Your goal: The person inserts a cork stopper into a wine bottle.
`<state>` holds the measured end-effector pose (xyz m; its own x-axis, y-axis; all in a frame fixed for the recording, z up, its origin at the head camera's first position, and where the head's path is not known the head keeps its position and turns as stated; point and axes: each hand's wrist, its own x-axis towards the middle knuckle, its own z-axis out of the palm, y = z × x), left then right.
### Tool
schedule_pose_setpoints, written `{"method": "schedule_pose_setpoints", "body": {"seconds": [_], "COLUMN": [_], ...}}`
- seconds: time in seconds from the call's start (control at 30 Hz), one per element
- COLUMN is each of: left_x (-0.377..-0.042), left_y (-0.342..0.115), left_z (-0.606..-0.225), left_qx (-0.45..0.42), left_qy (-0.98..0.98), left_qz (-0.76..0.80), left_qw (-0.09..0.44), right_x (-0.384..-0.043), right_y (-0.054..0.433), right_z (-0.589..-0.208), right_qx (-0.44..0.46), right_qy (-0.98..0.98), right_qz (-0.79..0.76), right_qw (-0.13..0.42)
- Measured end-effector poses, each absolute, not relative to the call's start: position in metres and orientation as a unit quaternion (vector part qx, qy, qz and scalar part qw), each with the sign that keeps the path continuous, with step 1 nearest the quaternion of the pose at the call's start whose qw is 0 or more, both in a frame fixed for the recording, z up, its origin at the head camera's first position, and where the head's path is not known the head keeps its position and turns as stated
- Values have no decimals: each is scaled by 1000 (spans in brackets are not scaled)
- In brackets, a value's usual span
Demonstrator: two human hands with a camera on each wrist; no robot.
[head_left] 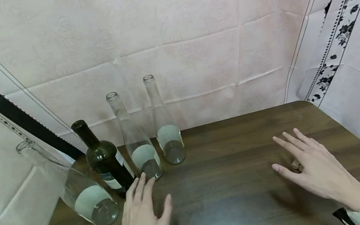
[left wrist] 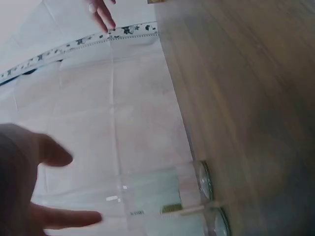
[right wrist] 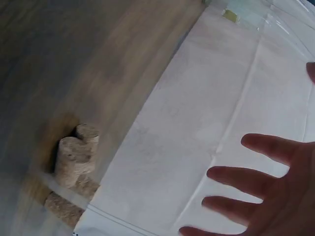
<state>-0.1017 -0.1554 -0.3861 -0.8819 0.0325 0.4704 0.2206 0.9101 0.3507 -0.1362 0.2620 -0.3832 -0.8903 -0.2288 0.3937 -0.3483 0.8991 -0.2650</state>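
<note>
My left hand [head_left: 142, 219], fingers spread, hovers in front of a dark green wine bottle [head_left: 104, 158] and a clear glass bottle [head_left: 141, 149]; its fingertips overlap their bases in the head view. Another clear bottle [head_left: 168, 134] stands at the right end of the group, and a larger clear bottle [head_left: 90, 196] at the left end. All four are upright and uncapped, with labels. On the right, my right hand [head_left: 314, 169] is held over several corks [right wrist: 74, 160] with its fingers extended, holding nothing. In the head view that hand mostly hides the corks.
The brown wooden table [head_left: 221, 161] has its back edge just behind the bottles. A pale patterned cloth [head_left: 190, 46] hangs behind it, with more cloth at the left and right sides. Light glares off the table's front middle.
</note>
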Motion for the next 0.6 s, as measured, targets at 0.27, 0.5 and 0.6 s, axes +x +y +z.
{"method": "schedule_pose_setpoints", "body": {"seconds": [0.27, 0.5, 0.6], "left_x": [-113, -119, -119], "left_y": [-181, -205, -212], "left_z": [-378, -362, -354], "left_qx": [-154, -100, -62], "left_qy": [-811, -721, -700], "left_qz": [-278, -313, -322], "left_qw": [491, 610, 634], "right_x": [-139, -145, -145], "right_y": [275, 295, 305], "right_z": [-395, -403, -405], "right_qx": [167, 181, 165], "right_qy": [-941, -916, -913], "right_qz": [188, 220, 222], "right_qw": [227, 283, 299]}}
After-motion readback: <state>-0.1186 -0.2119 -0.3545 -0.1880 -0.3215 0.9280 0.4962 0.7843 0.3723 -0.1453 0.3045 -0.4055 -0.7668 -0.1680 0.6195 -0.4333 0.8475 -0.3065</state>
